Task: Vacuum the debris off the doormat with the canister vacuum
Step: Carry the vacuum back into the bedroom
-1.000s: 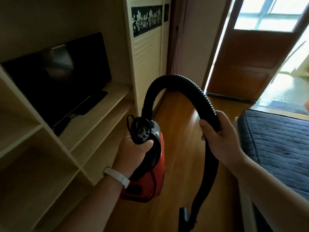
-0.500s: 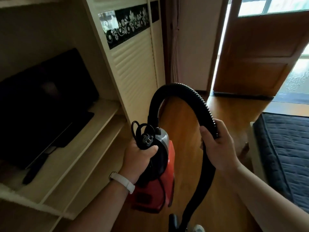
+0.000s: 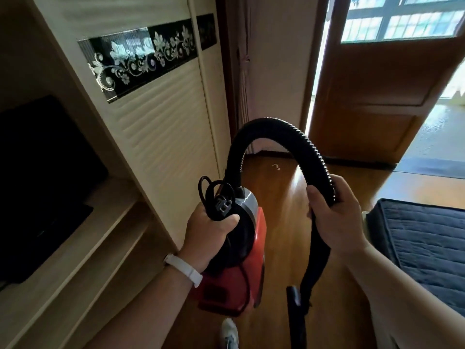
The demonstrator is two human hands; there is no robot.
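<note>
Head view: door [image 3: 377, 96] is nearer than a second ago and television [image 3: 37, 185] has slid left, so the person is walking forward. Left grip [image 3: 208, 230] clenched on canister vacuum [image 3: 251, 263] handle and coiled cord [image 3: 216, 197]; right grip [image 3: 337, 215] wraps hose [image 3: 304, 142]. Vacuum is carried above the floor. Probable doormat [image 3: 427, 168] lies ahead at the threshold; cord unplugged, vacuuming not begun.

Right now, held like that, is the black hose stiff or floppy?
Probably flexible: the hose arches from the red canister and droops below the right hand. Its ribbed surface likely resists slipping. Seemingly light, since one hand lifts it.
</note>
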